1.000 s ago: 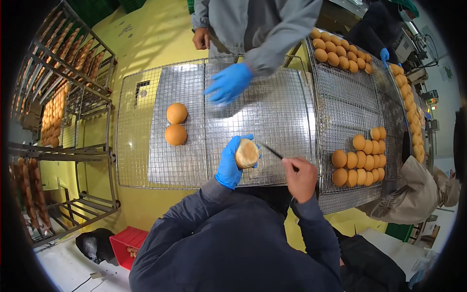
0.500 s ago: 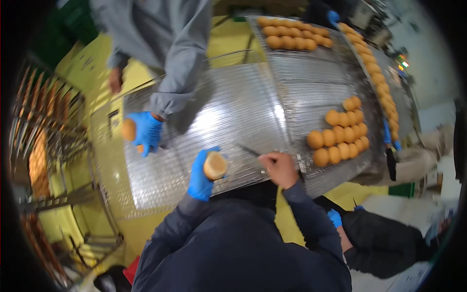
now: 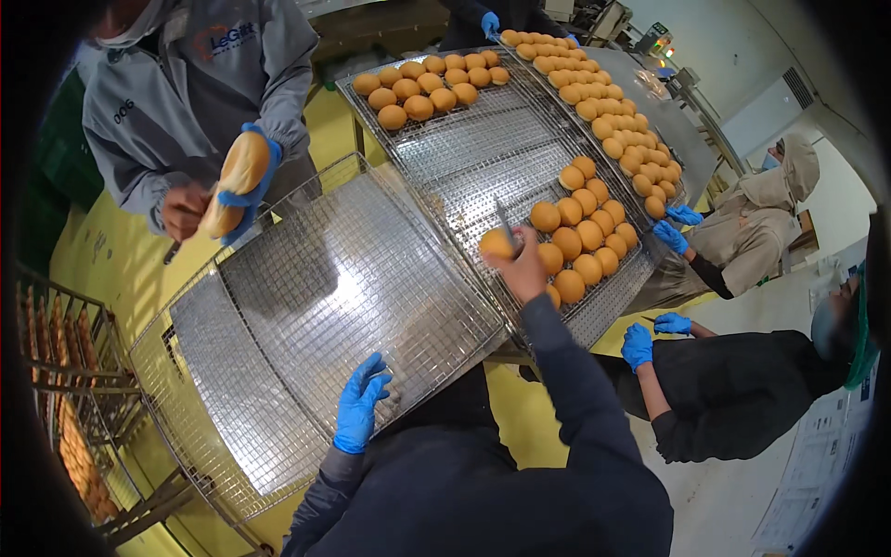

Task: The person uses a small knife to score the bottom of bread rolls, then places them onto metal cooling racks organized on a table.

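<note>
My bare right hand [image 3: 522, 269] is closed on a knife [image 3: 503, 218], its blade pointing away from me. Against the fingers of that hand is a round golden bun [image 3: 497, 244], at the left end of the rows of buns [image 3: 590, 238] on the right wire rack [image 3: 436, 176]. Whether the fingers grip this bun or only touch it, I cannot tell. My blue-gloved left hand [image 3: 362, 408] hovers by the near edge of the left wire rack [image 3: 306, 316], open, fingers slightly bent, holding nothing.
Across the rack, a co-worker in grey [image 3: 200, 84] holds bread [image 3: 239, 172] and a knife. More buns [image 3: 427, 88] line the right rack's far end, and a long bun-filled rack [image 3: 603, 111] stands beyond. Other people stand at right; a trolley [image 3: 74, 371] is at left.
The bun has left my left hand and is now at my right hand, which has moved forward over the right rack with the knife. My view has swung right; the co-worker has raised the bread.
</note>
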